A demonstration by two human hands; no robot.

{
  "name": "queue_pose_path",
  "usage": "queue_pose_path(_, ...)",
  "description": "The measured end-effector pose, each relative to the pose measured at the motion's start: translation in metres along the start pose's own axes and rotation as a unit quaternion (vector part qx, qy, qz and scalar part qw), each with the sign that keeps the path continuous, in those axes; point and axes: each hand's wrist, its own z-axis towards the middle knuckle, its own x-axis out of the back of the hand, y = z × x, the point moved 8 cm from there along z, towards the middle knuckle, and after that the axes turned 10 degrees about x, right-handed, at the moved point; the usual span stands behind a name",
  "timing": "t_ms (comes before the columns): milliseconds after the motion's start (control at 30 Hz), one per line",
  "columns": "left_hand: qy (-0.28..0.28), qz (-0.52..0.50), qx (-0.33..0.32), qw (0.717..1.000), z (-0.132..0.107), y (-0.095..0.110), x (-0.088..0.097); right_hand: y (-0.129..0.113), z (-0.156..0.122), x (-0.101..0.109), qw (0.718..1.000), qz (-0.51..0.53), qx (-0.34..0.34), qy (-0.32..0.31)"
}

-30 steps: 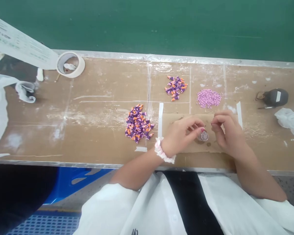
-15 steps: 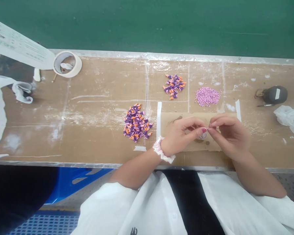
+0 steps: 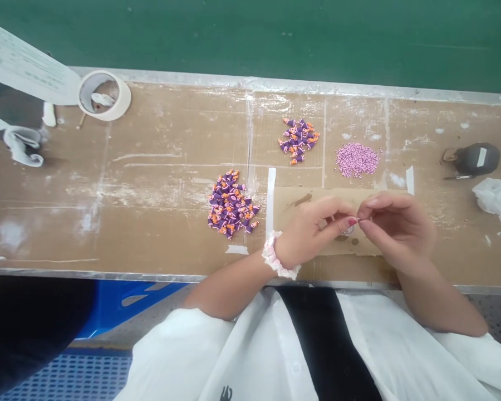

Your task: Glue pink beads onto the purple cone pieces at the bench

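now the right hand (image 3: 394,225) has risen off the counter (image 3: 150,223) to meet the left hand (image 3: 313,231); both pinch grips close on a small clear piece (image 3: 349,229) between the fingertips, above the cardboard strip (image 3: 292,196).

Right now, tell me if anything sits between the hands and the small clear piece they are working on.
Nothing visible does. The left hand and right hand meet fingertip to fingertip right at the small clear piece, over the cardboard strip.
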Motion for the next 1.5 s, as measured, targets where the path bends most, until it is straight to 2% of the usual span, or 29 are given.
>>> queue_pose_path(133, 0.036, 0.081, -0.059, 0.994, -0.003, 0.007, 0.002, -0.002, -0.001, -0.001, 1.000, -0.019, 0.016, -0.011)
queue_pose_path(467, 0.077, 0.231, -0.124, 0.962, -0.010, 0.016, -0.002, 0.004, -0.006, -0.003, 0.999, -0.045, -0.010, -0.025)
queue_pose_path(567, 0.073, 0.244, -0.141, 0.957, -0.011, 0.016, -0.003, 0.004, -0.007, -0.003, 0.998, -0.048, -0.015, -0.023)
queue_pose_path(800, 0.103, 0.275, -0.202, 0.934, -0.015, 0.023, -0.004, 0.000, -0.006, -0.005, 0.998, -0.054, -0.021, -0.038)
queue_pose_path(1033, 0.079, 0.201, -0.146, 0.965, -0.011, 0.015, -0.002, 0.000, -0.005, 0.004, 0.995, -0.036, -0.094, -0.009)
queue_pose_path(1133, 0.097, 0.201, -0.126, 0.966, -0.006, 0.015, 0.010, 0.000, -0.005, 0.013, 0.993, -0.069, -0.091, -0.004)
queue_pose_path(1200, 0.118, 0.243, -0.104, 0.957, -0.002, 0.017, 0.025, 0.001, -0.004, 0.017, 0.992, -0.104, -0.071, -0.027)
queue_pose_path(1300, 0.121, 0.380, -0.014, 0.917, -0.003, 0.013, 0.054, 0.000, -0.006, 0.014, 0.984, -0.149, -0.019, -0.096)
queue_pose_path(1367, 0.114, 0.475, 0.099, 0.867, -0.012, 0.000, 0.081, 0.002, -0.009, 0.012, 0.976, -0.175, 0.003, -0.131)
queue_pose_path(1433, 0.121, 0.528, 0.202, 0.816, -0.029, -0.011, 0.109, 0.005, -0.011, 0.010, 0.973, -0.180, 0.010, -0.146)
queue_pose_path(1500, 0.145, 0.553, 0.250, 0.782, -0.043, -0.016, 0.131, 0.008, -0.013, 0.009, 0.974, -0.170, 0.011, -0.147)
